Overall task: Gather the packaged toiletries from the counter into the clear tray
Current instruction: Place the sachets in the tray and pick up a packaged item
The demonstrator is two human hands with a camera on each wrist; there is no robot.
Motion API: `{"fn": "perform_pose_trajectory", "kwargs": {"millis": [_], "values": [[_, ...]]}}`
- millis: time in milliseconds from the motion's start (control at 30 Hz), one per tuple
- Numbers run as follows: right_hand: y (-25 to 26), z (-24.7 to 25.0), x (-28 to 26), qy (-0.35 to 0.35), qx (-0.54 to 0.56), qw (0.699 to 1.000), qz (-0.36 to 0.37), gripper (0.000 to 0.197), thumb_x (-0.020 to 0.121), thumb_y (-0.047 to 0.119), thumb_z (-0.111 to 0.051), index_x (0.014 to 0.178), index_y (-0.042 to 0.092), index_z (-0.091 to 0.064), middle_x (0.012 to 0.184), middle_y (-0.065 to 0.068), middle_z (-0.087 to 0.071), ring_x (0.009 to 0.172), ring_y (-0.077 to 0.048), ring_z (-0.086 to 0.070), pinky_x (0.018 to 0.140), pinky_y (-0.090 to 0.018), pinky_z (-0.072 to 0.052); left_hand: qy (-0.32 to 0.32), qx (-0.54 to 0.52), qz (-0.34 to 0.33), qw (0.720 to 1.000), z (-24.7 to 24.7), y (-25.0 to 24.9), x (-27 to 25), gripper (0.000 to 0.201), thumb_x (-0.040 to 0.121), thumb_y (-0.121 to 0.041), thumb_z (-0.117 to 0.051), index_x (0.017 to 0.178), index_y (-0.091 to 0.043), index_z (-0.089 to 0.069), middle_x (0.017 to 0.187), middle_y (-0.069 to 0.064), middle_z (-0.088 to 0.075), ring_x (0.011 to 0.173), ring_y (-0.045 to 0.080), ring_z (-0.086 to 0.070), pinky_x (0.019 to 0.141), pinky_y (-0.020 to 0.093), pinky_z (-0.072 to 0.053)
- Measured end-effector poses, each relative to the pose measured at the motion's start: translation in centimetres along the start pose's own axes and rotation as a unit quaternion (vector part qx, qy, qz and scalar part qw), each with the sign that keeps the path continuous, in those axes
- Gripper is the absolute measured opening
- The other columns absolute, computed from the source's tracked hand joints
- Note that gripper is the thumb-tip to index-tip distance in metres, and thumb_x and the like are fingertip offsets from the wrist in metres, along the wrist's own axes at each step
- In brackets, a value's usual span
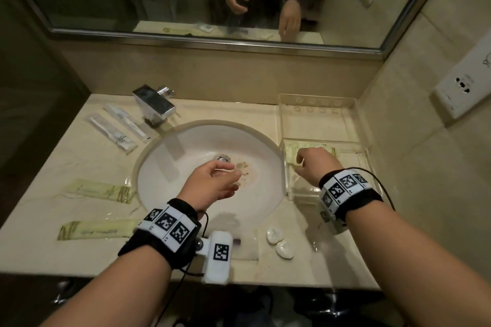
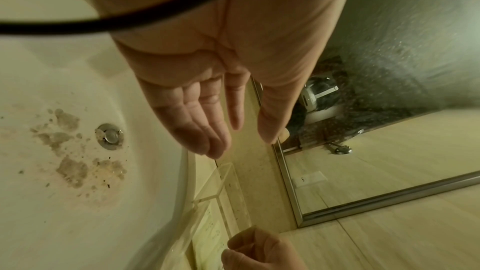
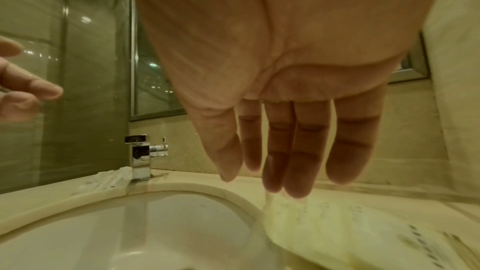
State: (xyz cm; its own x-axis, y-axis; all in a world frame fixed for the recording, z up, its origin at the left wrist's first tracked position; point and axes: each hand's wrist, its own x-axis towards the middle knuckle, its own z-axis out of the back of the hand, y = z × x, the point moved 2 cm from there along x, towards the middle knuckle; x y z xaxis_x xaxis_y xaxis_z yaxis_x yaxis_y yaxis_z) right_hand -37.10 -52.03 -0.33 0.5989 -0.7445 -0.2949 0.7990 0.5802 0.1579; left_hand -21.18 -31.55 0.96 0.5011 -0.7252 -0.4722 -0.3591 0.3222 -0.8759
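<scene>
The clear tray sits on the counter to the right of the sink. A yellow-green packet lies inside it. My right hand hangs over the tray with fingers straight, pointing down, tips at or just above that packet, gripping nothing. My left hand hovers over the sink bowl, fingers relaxed and empty. Two more yellow-green packets lie on the left counter. Two clear toothbrush packets lie by the tap. Two white round soaps sit at the front edge.
The chrome tap stands at the back left of the sink. A second clear tray sits behind the first, against the wall. A mirror runs above the counter, and a wall socket is on the right.
</scene>
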Motion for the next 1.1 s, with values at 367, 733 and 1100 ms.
{"fn": "perform_pose_trajectory", "kwargs": {"millis": [367,733,1100], "values": [[11.9,-4.3,-7.3,0.066,0.038,0.994,0.072,0.032,0.082,0.033,-0.071,0.11,0.021,-0.06,0.102,0.001,-0.066,0.089,-0.017,-0.06,0.08,-0.032,-0.052,0.018,-0.033,0.002,0.999,7.8,1.1,-3.3,0.016,0.085,-0.013,-0.072,0.098,-0.01,-0.062,0.089,0.01,-0.068,0.069,0.021,-0.065,0.066,0.027,-0.057],[16.3,-13.4,-11.1,0.128,-0.111,0.982,0.078,0.056,0.081,0.044,-0.067,0.128,0.02,-0.048,0.126,-0.006,-0.051,0.117,-0.028,-0.046,0.097,-0.044,-0.037,-0.022,0.0,0.029,0.999,14.6,4.5,-4.7,0.054,0.086,-0.016,-0.071,0.133,-0.02,-0.044,0.106,0.009,-0.065,0.086,0.025,-0.068,0.083,0.039,-0.056],[18.0,-9.4,-11.9,0.054,0.058,0.994,0.075,0.021,0.082,0.028,-0.067,0.083,0.025,-0.047,0.084,0.005,-0.057,0.082,-0.021,-0.055,0.074,-0.029,-0.037,-0.009,0.015,0.048,0.999,16.6,6.1,-5.6,0.045,0.086,-0.027,-0.072,0.125,-0.015,-0.053,0.107,0.007,-0.066,0.088,0.022,-0.069,0.079,0.034,-0.057]]}}
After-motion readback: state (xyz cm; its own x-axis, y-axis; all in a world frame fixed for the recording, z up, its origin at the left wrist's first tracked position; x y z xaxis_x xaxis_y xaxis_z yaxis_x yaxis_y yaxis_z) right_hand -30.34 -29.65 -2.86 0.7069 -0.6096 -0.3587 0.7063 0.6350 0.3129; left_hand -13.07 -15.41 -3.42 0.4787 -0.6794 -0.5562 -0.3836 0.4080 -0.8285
